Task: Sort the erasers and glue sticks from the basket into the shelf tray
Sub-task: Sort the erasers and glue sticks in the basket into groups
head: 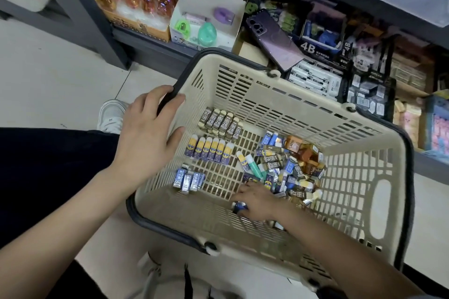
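A person crouches over a beige plastic basket (359, 177) that fills the middle of the frame; the step in hand looks like grouping the stock by kind inside the basket, before anything goes to the shelf. Three neat rows lie at the centre left of its floor: brown erasers (222, 121) uppermost; yellow-and-purple erasers (210, 149) below them; blue-and-silver packets (188, 178) lowest. A loose pile (286, 167) of mixed pieces sits at the centre right, with a green glue stick (254, 167) on its left edge. The right hand (257, 201) reaches in from the lower right, knuckles up, touching the pile; its fingers curl round a small blue packet (239, 207), which is only partly visible. The left hand (150, 128) lies over the basket's left rim and dark handle (187, 68), fingers spread and fairly straight; it seems to steady rather than grip. The next move probably calls for carrying the blue packet left to its matching row; the groups must later go to the shelf boxes (315, 80) at the upper right, beside a purple phone (274, 41).
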Demonstrator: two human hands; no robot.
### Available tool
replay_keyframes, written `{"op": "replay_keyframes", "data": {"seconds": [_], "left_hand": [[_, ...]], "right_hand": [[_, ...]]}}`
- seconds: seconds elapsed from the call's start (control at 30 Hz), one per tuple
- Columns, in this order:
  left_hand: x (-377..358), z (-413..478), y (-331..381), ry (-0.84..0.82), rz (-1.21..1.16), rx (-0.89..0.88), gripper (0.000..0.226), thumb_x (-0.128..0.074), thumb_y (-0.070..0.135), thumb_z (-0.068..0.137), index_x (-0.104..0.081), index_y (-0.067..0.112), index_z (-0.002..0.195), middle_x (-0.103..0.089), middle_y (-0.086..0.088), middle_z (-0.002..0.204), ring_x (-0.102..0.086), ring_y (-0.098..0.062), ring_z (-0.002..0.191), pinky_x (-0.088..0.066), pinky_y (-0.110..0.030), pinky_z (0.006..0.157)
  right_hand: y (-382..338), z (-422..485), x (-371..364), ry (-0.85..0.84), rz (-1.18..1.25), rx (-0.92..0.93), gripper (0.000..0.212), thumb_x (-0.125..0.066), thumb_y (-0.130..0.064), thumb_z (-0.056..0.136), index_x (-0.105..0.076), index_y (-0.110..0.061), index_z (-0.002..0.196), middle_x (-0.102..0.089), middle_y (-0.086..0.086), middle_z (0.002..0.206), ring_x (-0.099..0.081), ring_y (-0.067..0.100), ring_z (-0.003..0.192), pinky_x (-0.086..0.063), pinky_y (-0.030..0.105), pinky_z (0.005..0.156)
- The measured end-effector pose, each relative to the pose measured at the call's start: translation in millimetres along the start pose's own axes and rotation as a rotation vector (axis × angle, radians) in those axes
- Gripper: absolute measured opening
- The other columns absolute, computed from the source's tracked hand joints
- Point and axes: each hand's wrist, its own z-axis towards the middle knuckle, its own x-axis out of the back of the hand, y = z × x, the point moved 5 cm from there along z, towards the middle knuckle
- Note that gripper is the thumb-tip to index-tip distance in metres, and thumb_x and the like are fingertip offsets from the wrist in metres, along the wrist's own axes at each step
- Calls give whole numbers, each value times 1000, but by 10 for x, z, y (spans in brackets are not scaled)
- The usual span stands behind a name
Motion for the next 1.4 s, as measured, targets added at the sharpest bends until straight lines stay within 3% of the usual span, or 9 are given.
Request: {"op": "replay_keyframes", "data": {"seconds": [0.2,0.43,0.63,0.8,0.93,1.1,1.2,1.3,1.4], "left_hand": [[-2,7,-2,-11,-18,12,51,-51,27,82,-50,6,128,-43,-19,131,-47,-40,108,-42,-51,89],[-7,1,-1,-35,-54,41,51,-57,21,81,-50,5,129,-44,-22,132,-47,-42,109,-42,-51,91],[3,6,6,-51,-83,51,50,-63,14,81,-49,5,129,-42,-23,133,-46,-44,112,-41,-52,93],[10,4,20,-50,-97,64,52,-69,8,79,-51,4,128,-42,-24,134,-45,-44,114,-41,-52,94],[-11,-3,-5,-43,-98,70,50,-63,13,81,-51,6,129,-44,-23,129,-45,-42,111,-41,-48,92],[-23,-1,-29,-35,-146,131,50,-55,19,81,-53,8,130,-53,-22,116,-45,-39,109,-35,-42,95],[29,-3,-16,34,-59,87,46,-58,19,80,-57,6,124,-52,-24,120,-42,-40,112,-38,-47,94],[143,13,165,169,0,-21,37,-56,17,82,-62,3,115,-53,-25,119,-43,-37,112,-36,-44,96],[91,16,513,-50,-461,58,36,-55,35,89,-63,14,117,-57,-4,119,-52,-16,111,-37,-26,100]], "right_hand": [[7,89,72,-151,5,-24,38,-58,-31,87,-57,-21,123,-58,5,114,-46,25,109,-43,38,91],[15,40,140,-281,117,-15,37,-66,-34,84,-51,-26,117,-56,-1,102,-48,19,90,-42,34,78],[-6,-3,123,-406,52,-27,54,-54,-47,91,-37,-32,140,-50,-2,133,-50,22,108,-43,32,84],[-36,-52,140,-327,-95,20,48,-52,-44,93,-41,-31,137,-52,-3,98,-49,19,89,-37,30,74],[-1,-162,90,-262,109,51,41,-62,-26,89,-49,-25,127,-58,2,120,-54,22,98,-40,31,78],[41,-356,106,-143,405,24,41,-64,-16,88,-51,-23,127,-56,-2,115,-51,14,94,-39,28,82],[63,-527,175,-71,725,-35,44,-64,-14,89,-49,-19,130,-57,2,127,-58,15,101,-47,32,86],[71,-763,394,77,1129,-41,32,-62,-7,89,-54,-17,118,-63,3,115,-65,15,73,-56,42,73],[7,-961,706,230,1485,9,33,-63,-2,84,-57,-11,115,-70,-1,94,-64,14,70,-54,29,60]]}}
